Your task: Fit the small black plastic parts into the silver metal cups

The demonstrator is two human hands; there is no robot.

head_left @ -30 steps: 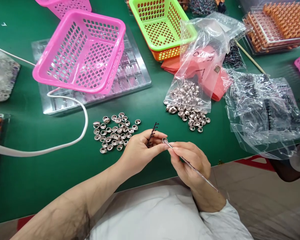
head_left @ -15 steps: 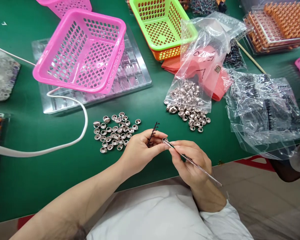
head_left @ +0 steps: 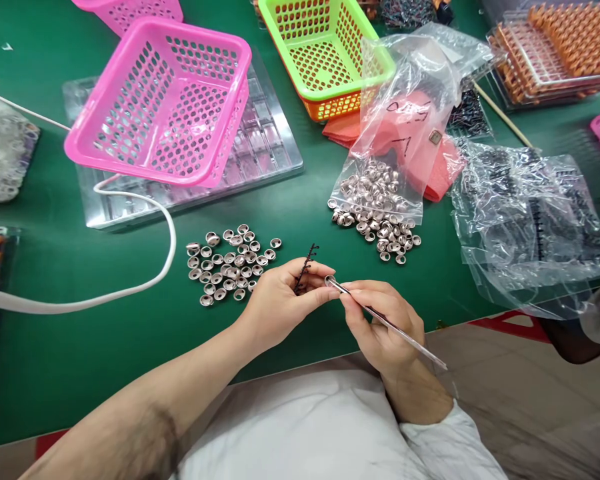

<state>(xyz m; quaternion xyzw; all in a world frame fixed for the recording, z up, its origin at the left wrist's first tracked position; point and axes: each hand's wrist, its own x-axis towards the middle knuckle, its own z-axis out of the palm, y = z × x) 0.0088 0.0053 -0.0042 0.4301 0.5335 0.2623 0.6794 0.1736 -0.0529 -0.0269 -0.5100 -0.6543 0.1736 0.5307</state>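
Head view: above the tabletop (head_left: 80, 367), the left hand (head_left: 287, 300) pinches a metallic ring (head_left: 328, 281) and grips a black toothed strip (head_left: 307, 264) (its lower end hidden). The right hand (head_left: 385, 320) pinches a slim tool (head_left: 420, 347), its tip at the ring, contact unclear. Handwriting (head_left: 404, 143) on the clear bag (head_left: 413, 63) is hard to read; the far pink basket (head_left: 130, 15) is cut off.
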